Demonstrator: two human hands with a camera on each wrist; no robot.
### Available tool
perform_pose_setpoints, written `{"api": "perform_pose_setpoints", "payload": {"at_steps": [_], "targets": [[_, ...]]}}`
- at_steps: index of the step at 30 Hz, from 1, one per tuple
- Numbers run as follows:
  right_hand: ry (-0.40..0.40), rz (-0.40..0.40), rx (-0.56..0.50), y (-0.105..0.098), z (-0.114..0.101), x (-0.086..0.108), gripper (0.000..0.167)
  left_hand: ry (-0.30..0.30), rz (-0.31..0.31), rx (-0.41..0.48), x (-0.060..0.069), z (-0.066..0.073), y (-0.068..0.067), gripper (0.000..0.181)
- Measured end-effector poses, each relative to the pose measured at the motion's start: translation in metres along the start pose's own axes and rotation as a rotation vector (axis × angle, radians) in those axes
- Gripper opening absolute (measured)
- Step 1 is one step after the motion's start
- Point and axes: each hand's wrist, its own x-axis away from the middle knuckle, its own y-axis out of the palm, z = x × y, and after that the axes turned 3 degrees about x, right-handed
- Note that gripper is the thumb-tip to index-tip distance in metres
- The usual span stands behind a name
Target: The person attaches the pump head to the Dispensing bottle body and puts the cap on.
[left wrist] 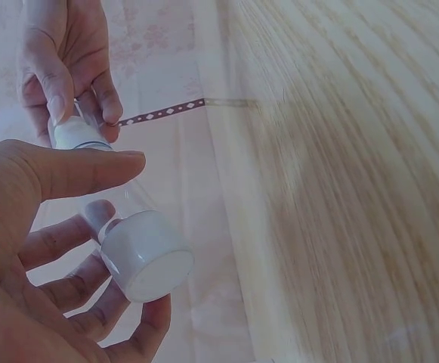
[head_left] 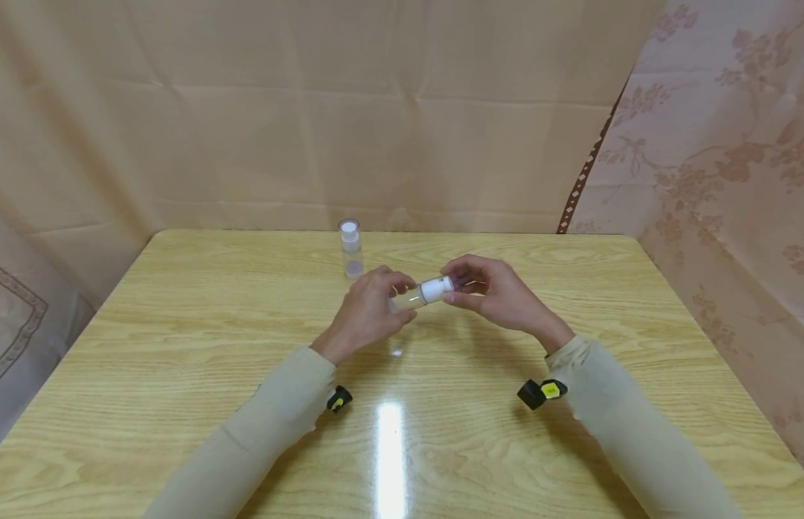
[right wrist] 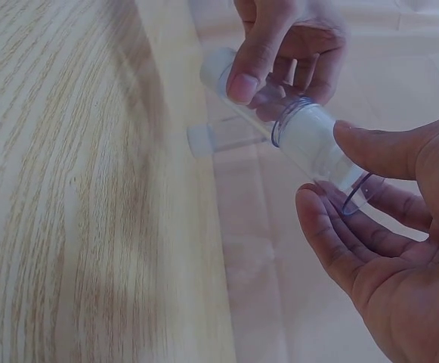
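Observation:
A clear pump bottle [head_left: 434, 290] with a white collar is held tilted above the table between both hands. My left hand [head_left: 373, 306] grips its clear body, thumb on one side and fingers on the other. In the left wrist view, the bottle's white base [left wrist: 147, 257] pokes out past those fingers. My right hand [head_left: 499, 292] holds the other end, its thumb and fingers around the clear cap [right wrist: 361, 195] over the white pump top [right wrist: 313, 140]. Whether the cap is fully seated is unclear. A similar bottle [head_left: 351, 249] stands upright behind the left hand.
The wood-grain table [head_left: 200, 346] extends under both arms, its far edge close behind the standing bottle. Beige curtain cloth [head_left: 350, 115] hangs at the back, with flowered cloth [head_left: 732, 180] on the right. Small black-and-yellow devices [head_left: 543, 391] sit at the wrists.

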Motion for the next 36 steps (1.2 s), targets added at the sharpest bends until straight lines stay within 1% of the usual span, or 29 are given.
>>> {"api": "perform_pose_setpoints", "payload": {"at_steps": [15,19,29,36], "targets": [[-0.008,-0.014,0.020,0.0006,-0.0022,0.0002,0.033,0.025,-0.003,0.000,0.0003,-0.0006,0.0016,0.038],[-0.009,-0.012,0.022,0.0012,-0.0028,-0.0003,0.033,0.024,-0.009,0.000,-0.0001,-0.0006,0.0016,0.038],[-0.007,0.004,0.016,0.0043,0.0001,-0.0006,0.031,0.020,0.001,-0.010,-0.0008,-0.0004,0.0019,0.036],[-0.004,0.005,0.025,0.0048,0.0001,-0.0001,0.031,0.029,-0.006,-0.019,-0.0006,0.0001,0.0008,0.037]]}}
